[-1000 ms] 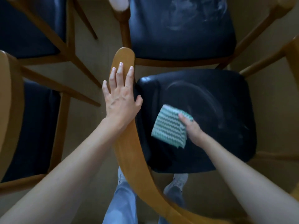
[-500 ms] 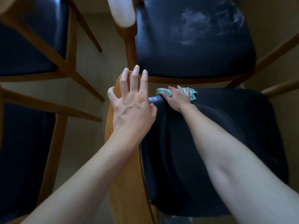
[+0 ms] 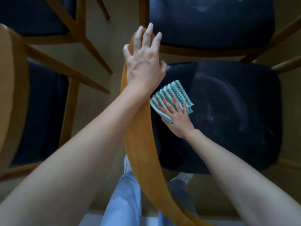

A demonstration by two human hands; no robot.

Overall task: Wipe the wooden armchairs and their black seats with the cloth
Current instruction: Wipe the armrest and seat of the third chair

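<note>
On the nearest black seat [image 3: 228,115]: a green-and-white zigzag cloth [image 3: 169,93] lies folded near the seat's left edge, just beside the curved wooden rail [image 3: 140,144].
Right hand [image 3: 176,119]: flat on the cloth's near half, fingers straight and slightly spread, pressing it onto the seat.
Left hand [image 3: 143,62]: resting on the rail's upper end, fingers straight and lightly spread, thumb toward the seat.
Seat surface: faint curved streaks to the right of the cloth.
Around: 3 more black-seated chairs, namely the armchair ahead [image 3: 211,22], the left armchair [image 3: 42,111] and the far-left armchair [image 3: 32,13].
Below: light blue trousers [image 3: 123,198] between the 2 forearms.
</note>
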